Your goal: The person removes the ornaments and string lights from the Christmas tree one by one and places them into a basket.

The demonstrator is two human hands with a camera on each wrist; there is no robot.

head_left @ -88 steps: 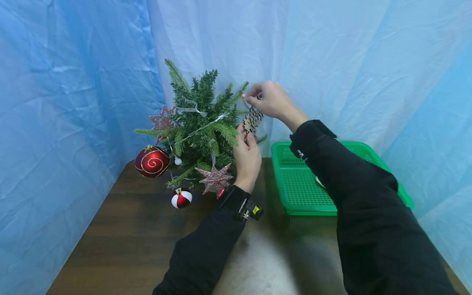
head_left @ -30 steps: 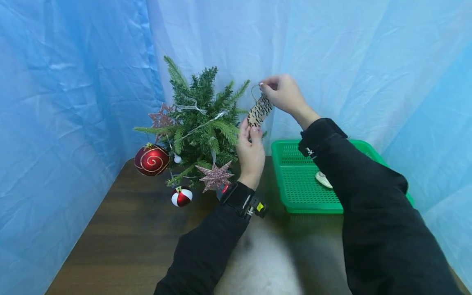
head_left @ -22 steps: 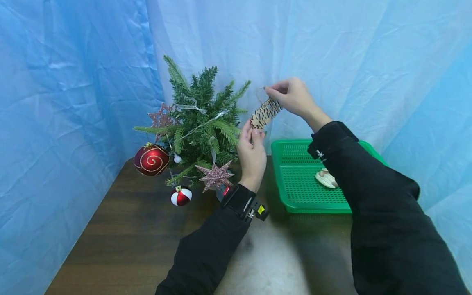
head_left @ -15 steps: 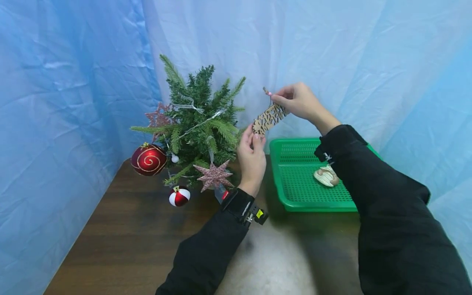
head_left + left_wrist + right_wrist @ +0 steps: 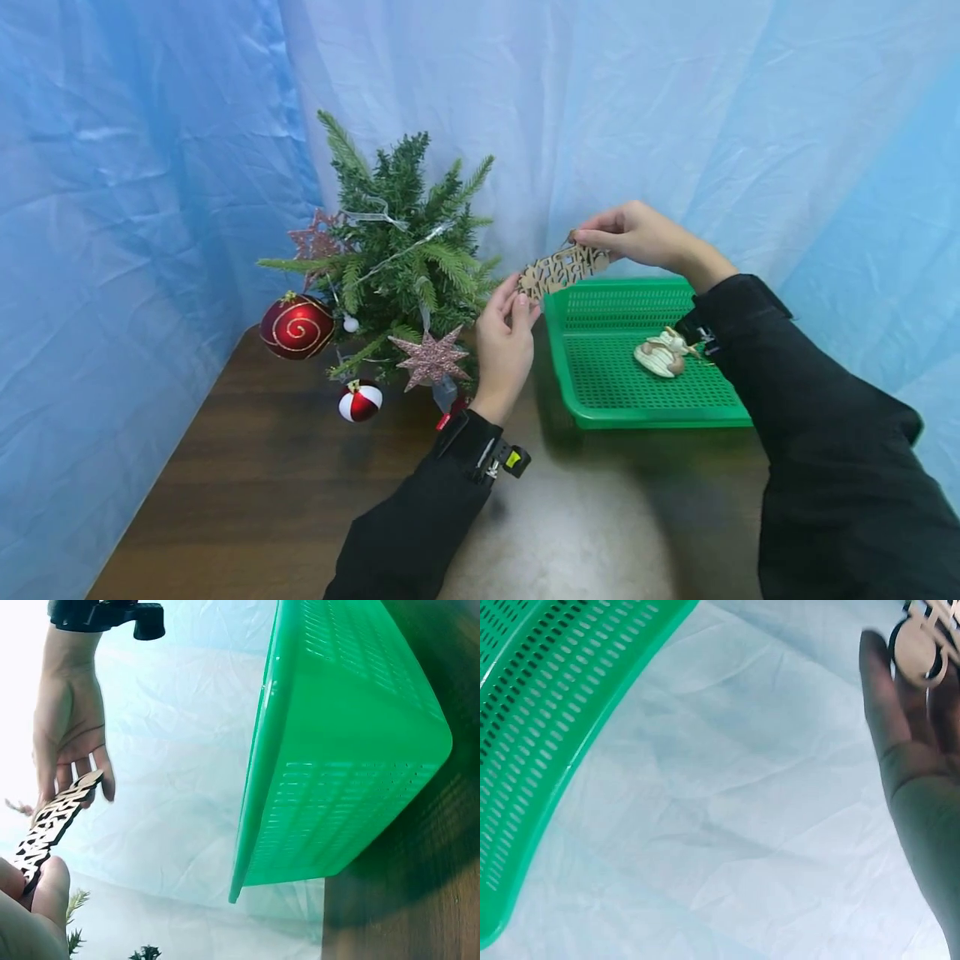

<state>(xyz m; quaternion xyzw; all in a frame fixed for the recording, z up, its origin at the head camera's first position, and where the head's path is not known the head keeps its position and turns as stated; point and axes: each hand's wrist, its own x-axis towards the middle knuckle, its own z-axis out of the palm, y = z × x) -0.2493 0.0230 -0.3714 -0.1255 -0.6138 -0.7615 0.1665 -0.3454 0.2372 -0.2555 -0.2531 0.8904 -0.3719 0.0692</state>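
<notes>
Between both hands, a flat wooden cut-out lettering ornament (image 5: 564, 271) is held in the air, slightly tilted, right of the small Christmas tree (image 5: 405, 242). My left hand (image 5: 506, 350) pinches its left end between thumb and fingers; in the left wrist view the thumb lies on the edge of the lettering (image 5: 56, 825). My right hand (image 5: 648, 237) holds the other end near the short hanging cord (image 5: 570, 237). In the right wrist view a round wooden end (image 5: 915, 652) shows against the right fingers, partly out of frame.
A green basket (image 5: 660, 417) stands to the right, holding a cream-and-brown figure ornament (image 5: 662, 353). On the tree hang a red swirl bauble (image 5: 297, 326), a red-and-white ball (image 5: 360, 402) and pink glitter stars (image 5: 431, 358). Blue-white cloth (image 5: 675, 108) surrounds the wooden table (image 5: 247, 467).
The ornament has moved from the tree's right branches to the right and down, turning from steep to nearly level. My right hand has moved right and lower, and the figure in the basket has come into view.
</notes>
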